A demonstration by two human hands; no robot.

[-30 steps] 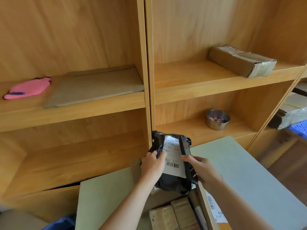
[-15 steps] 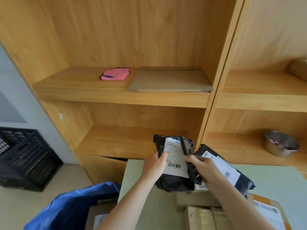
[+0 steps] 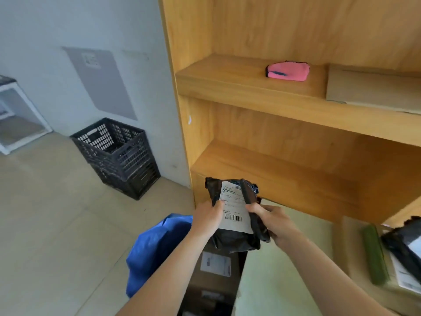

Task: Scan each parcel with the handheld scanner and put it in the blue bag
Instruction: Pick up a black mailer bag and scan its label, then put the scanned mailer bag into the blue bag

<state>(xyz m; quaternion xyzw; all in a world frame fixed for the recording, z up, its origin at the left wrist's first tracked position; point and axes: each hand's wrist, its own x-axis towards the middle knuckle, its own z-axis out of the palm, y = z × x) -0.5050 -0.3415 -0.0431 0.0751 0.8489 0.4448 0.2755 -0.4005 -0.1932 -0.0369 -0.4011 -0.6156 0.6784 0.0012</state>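
Note:
My left hand (image 3: 207, 220) grips the left edge of a black plastic parcel (image 3: 234, 241), whose white barcode label (image 3: 232, 209) faces me. My right hand (image 3: 272, 222) holds a slim black handheld scanner (image 3: 251, 208) pressed along the parcel's right side. The parcel hangs above the open blue bag (image 3: 157, 247), which sits on the floor to the left of the table. A brown carton with a white label (image 3: 215, 267) shows in the bag's mouth below the parcel.
A pale green table (image 3: 273, 283) is at lower right, with more parcels (image 3: 405, 247) at its right edge. Wooden shelves (image 3: 273, 165) stand behind, holding a pink item (image 3: 288, 71) and flat cardboard (image 3: 373, 87). Stacked black crates (image 3: 118, 153) stand on the floor at left.
The view has swung left. Both hands have carried the parcel and scanner leftward, off the table and over the blue bag. The grip on each has stayed the same.

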